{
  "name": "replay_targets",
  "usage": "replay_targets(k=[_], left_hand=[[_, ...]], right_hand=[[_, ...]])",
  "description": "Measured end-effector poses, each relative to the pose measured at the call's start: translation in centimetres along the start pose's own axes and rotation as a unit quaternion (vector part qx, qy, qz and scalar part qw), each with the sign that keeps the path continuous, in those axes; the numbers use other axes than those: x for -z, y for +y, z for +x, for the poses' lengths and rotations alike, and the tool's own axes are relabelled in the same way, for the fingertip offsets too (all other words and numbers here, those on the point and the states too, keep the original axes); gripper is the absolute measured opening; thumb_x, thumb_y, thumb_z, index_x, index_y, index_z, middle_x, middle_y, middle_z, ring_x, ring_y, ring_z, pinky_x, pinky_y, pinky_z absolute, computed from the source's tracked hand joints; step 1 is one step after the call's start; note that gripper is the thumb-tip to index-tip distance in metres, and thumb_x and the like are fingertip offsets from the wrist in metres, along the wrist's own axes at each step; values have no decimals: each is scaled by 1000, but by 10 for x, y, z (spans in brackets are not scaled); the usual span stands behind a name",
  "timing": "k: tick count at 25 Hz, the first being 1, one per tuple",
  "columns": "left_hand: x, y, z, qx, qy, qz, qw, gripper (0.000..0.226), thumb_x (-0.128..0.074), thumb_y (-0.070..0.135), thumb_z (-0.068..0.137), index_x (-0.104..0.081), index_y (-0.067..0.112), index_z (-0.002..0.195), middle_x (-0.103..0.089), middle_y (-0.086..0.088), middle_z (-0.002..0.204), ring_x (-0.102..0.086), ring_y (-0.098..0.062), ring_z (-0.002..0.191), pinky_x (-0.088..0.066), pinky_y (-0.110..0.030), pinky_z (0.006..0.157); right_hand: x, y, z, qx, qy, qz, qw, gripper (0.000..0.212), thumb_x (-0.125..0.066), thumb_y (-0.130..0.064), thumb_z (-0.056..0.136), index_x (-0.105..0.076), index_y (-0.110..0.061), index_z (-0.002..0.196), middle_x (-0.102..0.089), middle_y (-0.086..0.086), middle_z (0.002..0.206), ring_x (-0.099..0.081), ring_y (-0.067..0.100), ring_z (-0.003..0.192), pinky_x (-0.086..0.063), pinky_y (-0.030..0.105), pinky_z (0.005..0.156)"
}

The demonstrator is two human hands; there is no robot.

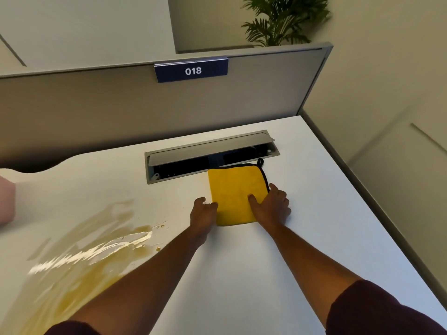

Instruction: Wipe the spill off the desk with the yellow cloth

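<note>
Both hands at yellow cloth (235,192) on white surface (314,213). Right hand (272,206) lies flat on cloth w/ grip wide; left hand (203,213) touches its edge, fingers loosely curled. Spill (92,252) pools well left of cloth.

A white desk (278,262) is seen bearing a folded yellow cloth (235,192) just in front of a recessed grey cable hatch (210,153), a glossy yellowish spill (79,257) spread across the left, and a pink object (6,204) at the left edge.

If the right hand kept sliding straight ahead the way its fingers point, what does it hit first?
Probably the open cable tray at the desk's back; the right hand rests on the yellow cloth, which already touches it.
</note>
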State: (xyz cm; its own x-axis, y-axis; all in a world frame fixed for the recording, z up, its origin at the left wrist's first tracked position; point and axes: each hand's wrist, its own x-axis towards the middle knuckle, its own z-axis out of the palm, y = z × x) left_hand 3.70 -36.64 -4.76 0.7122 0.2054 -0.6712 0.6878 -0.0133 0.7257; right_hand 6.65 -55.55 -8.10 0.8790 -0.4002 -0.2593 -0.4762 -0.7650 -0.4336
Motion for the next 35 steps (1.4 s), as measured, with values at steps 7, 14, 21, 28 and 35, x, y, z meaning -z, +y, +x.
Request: replay_targets(k=[7, 14, 21, 28, 35], left_hand=[[-7, 6, 16, 35, -31, 64, 997, 55, -63, 30, 96, -43, 3, 141, -54, -27, 129, -58, -41, 118, -53, -42, 92], [33, 3, -20, 8, -45, 19, 999, 6, -54, 19, 94, -53, 15, 89, -53, -4, 91, -50, -23, 82, -41, -36, 75], [116, -30, -78, 3, -74, -59, 995, 41, -59, 42, 97, -47, 18, 128, -59, -9, 127, -57, -38, 118, -47, -52, 104], [209, -74, -116, -81, 10, -34, 996, 59, -68, 33, 94, -36, 16, 140, -48, -11, 145, -53, -29, 114, -47, -45, 94], [281, -102, -137, -124, 7, -24, 992, 71, -72, 24, 92, -30, 30, 150, -54, -6, 132, -61, -34, 114, -60, -43, 79]], right_hand=[[1, -13, 16, -44, -90, 165, 981, 64, -71, -52, 96, -58, -11, 143, -67, 15, 140, -64, 40, 126, -52, 48, 103], [9, -17, -31, -14, -201, 291, 935, 49, -63, -21, 104, -53, -11, 150, -63, 19, 142, -60, 38, 119, -51, 52, 107], [1, -39, -104, 2, -307, 352, 884, 59, -64, -10, 103, -41, -14, 158, -56, 20, 150, -56, 46, 132, -48, 64, 113], [-30, -86, -173, 49, -352, 356, 864, 69, -71, -12, 101, -35, -20, 160, -53, 14, 148, -57, 39, 121, -54, 56, 96], [-54, -127, -215, 62, -270, 360, 891, 58, -73, -13, 99, -48, -25, 150, -60, 8, 136, -60, 36, 114, -56, 50, 91]])
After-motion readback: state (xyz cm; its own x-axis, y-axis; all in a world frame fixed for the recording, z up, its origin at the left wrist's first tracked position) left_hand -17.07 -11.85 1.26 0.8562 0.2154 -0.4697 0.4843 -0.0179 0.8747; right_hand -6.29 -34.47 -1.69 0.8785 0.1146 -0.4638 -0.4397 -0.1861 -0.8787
